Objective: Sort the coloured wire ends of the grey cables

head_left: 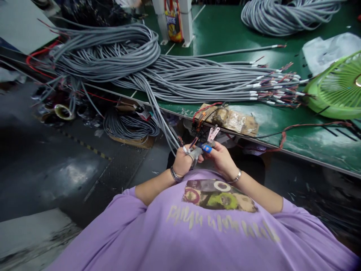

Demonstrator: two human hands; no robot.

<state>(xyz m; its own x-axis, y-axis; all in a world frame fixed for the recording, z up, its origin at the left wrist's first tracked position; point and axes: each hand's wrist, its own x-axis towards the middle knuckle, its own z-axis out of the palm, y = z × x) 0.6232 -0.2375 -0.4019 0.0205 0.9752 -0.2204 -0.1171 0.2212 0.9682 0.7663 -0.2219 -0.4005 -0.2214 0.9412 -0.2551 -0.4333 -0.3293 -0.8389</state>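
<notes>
My left hand [184,161] is closed around the ends of several grey cables [161,116], which hang down to it from the bench. Thin coloured wires [194,142] stick out of the cable ends above its fingers. Grey covers wrap its thumb and a finger. My right hand [224,160] is pinched close beside it, a blue cover [207,148] on one digit. What sits between its fingertips is too small to make out. Just above the right fingers is a pink clip [213,133], near dark wires at the bench edge.
On the green bench [220,26] lies a long bundle of grey cables [191,77] with stripped ends at right. A green fan [335,88], a plastic bag [332,51] and a taped board [231,119] are around it. Another cable coil [129,126] lies below the bench.
</notes>
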